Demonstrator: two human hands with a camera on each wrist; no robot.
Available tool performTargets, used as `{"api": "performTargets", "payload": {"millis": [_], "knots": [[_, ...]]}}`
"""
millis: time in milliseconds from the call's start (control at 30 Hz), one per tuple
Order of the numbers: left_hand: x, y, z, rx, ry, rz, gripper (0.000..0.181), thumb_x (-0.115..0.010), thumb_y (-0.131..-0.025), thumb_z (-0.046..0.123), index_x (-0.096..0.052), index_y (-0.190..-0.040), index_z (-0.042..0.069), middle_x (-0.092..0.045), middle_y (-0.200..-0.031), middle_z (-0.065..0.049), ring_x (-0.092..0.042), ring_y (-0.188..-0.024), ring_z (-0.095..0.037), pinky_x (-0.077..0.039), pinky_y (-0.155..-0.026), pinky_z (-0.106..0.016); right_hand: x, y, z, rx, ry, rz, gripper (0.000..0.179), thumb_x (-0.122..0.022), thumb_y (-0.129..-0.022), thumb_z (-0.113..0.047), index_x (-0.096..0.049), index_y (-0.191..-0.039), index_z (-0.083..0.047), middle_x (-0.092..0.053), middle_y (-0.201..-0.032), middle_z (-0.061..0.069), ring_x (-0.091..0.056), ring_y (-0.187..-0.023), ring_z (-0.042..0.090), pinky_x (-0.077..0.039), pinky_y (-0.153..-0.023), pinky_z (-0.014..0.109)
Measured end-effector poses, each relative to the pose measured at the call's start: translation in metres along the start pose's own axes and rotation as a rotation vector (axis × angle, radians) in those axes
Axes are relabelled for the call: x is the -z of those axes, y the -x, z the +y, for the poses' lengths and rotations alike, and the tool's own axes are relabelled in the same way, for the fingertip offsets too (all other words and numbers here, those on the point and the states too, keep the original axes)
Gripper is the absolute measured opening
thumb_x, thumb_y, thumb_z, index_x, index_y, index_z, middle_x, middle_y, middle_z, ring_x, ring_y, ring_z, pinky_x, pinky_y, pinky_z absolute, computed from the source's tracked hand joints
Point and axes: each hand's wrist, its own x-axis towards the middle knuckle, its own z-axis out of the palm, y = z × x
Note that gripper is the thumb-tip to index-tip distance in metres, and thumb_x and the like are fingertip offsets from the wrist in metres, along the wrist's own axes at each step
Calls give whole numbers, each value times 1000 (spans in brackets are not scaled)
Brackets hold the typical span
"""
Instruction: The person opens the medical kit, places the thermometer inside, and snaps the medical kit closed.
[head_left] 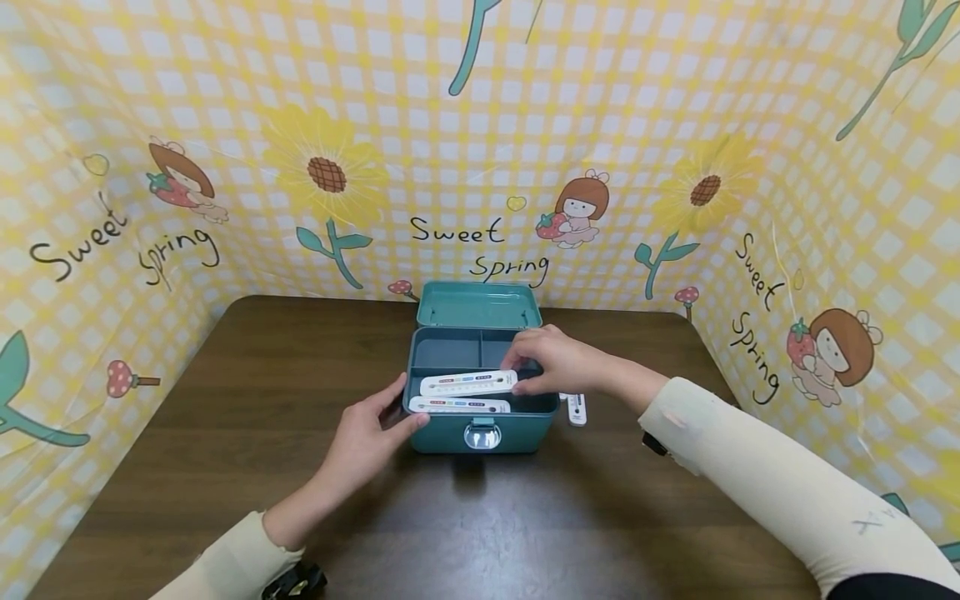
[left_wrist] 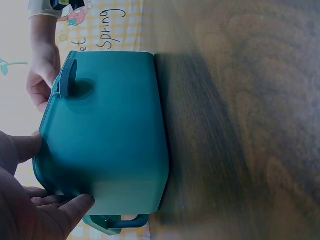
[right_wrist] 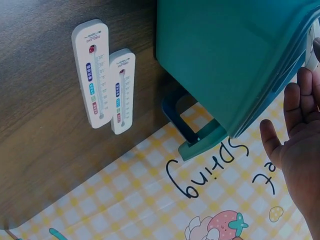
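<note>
A teal storage box (head_left: 442, 440) with compartments stands with its lid (head_left: 480, 305) raised at the back. My left hand (head_left: 367, 437) grips its front left corner, thumb at the front rim and fingers along the side wall. Over the front compartment, my right hand (head_left: 562, 362) pinches the right end of a white thermometer (head_left: 465, 384). Another white thermometer (head_left: 459, 406) lies along the front wall inside the box. In the right wrist view, part of the right hand (right_wrist: 305, 140) shows beside the rim, and the held thermometer is mostly hidden.
Two more thermometers, a nearer one (right_wrist: 91, 75) and a slightly overlapped one (right_wrist: 122, 92), lie on the dark wooden table (head_left: 300, 358) right of the box. A clear latch (head_left: 482, 434) sits on the box's front. Behind the table hangs a yellow checked cloth (head_left: 450, 150).
</note>
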Motion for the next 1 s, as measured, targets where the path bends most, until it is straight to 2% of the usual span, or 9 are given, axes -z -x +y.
{"api": "performTargets", "payload": {"millis": [333,633,800,1000], "knots": [[-1,-1,-1,2,9,-3,85,-77,-89,49,-42,-156,10,-47,-156,-11,-54,-137,-23,-52,-102,-37,-4,-9,-4,7,-9,-7,25,-82,-89,-34,-73,-110,-23,-65,-104,-13,-58,-102,7,-39,-99,40],[0,-1,0,10,6,-8,85,-77,-89,49,-41,-157,10,-47,-157,-11,-55,-137,-24,-52,-101,-38,-8,-14,-1,-5,29,-18,26,-81,-89,-37,-74,-110,-24,-65,-104,-14,-56,-102,5,-38,-99,38],[-1,0,0,11,-4,-6,86,-77,-89,50,-41,-157,11,-47,-157,-11,-54,-138,-25,-52,-102,-39,-11,-12,-2,0,61,4,26,-82,-89,-37,-74,-110,-24,-65,-102,-14,-56,-99,5,-37,-99,39],[-1,0,0,12,-7,-5,86,-76,-89,50,-41,-157,11,-47,-157,-12,-54,-137,-25,-52,-102,-39,-15,-9,-7,-39,109,41,27,-82,-89,-38,-75,-111,-25,-65,-101,-15,-56,-100,4,-37,-100,41]]}}
